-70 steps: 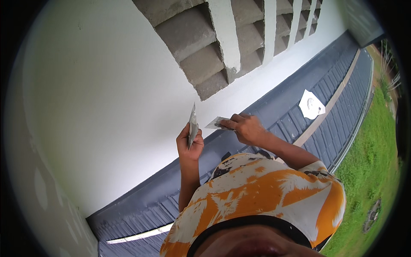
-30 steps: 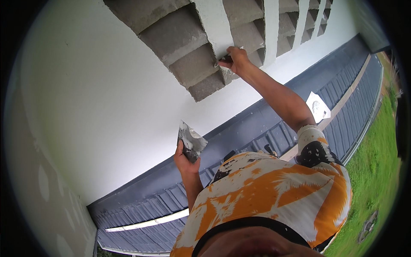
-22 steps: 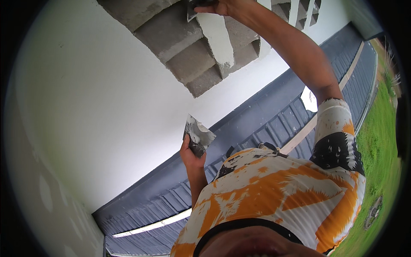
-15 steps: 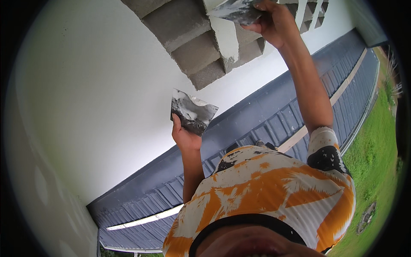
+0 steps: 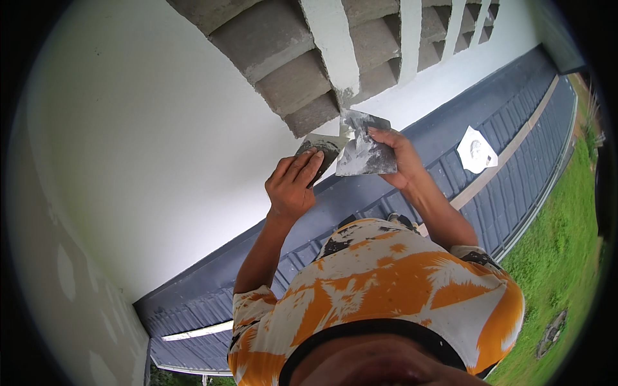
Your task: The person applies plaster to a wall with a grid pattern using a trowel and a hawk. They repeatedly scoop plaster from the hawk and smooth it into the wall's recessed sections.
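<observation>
Below the grey wall grille [image 5: 296, 82], the left hand [image 5: 291, 190] grips one scraper [image 5: 325, 149], fingers [image 5: 314, 163] laid across its face, while the right hand [image 5: 403, 157] pinches a second, broader scraper [image 5: 373, 159] by its outer side, thumb [image 5: 381, 136] on top. That makes two blades, one to each hand. From where I stand, the left blade slants up rightward, one corner aimed at its fellow and seeming to touch it; the broader blade points leftward, too squarish to tell its long axis, with white paste [image 5: 358, 152] smeared over it. Four white strips [image 5: 331, 51] divide the grille. Rightward and lower than the grille, one white sheet [image 5: 475, 157] lies on the dark roof [image 5: 487, 215].
</observation>
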A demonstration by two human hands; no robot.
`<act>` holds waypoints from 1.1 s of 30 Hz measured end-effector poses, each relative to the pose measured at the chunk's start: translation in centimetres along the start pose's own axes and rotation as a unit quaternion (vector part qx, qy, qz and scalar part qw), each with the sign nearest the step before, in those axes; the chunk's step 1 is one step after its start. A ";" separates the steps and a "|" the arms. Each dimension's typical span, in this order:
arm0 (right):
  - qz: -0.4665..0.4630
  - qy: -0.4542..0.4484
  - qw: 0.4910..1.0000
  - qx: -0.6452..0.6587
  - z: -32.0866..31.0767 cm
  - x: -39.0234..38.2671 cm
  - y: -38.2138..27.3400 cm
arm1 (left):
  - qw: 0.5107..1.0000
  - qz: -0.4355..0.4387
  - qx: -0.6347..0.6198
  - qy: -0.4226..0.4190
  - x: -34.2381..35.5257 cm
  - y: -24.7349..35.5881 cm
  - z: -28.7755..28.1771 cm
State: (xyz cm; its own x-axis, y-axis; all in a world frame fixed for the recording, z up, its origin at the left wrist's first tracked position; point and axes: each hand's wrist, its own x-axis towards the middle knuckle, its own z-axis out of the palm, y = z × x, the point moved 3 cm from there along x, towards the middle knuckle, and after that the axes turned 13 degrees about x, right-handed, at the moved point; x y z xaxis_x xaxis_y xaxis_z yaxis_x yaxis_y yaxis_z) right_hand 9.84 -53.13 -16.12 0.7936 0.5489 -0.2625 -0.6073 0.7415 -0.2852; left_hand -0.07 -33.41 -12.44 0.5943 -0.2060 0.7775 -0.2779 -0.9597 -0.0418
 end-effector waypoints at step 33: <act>0.087 0.011 0.994 0.062 -5.4 -0.4 0.2 | 0.933 -0.086 -0.329 0.116 -0.2 4.3 4.2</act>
State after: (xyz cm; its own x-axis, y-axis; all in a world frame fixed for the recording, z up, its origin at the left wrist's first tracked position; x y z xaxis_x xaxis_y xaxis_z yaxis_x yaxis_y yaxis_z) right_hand 9.19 -55.25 -21.05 0.6750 0.6655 -0.3186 -0.7250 0.6784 -0.1188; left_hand 1.77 -38.33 -15.39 0.5150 0.0592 0.8552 -0.6428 -0.6333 0.4309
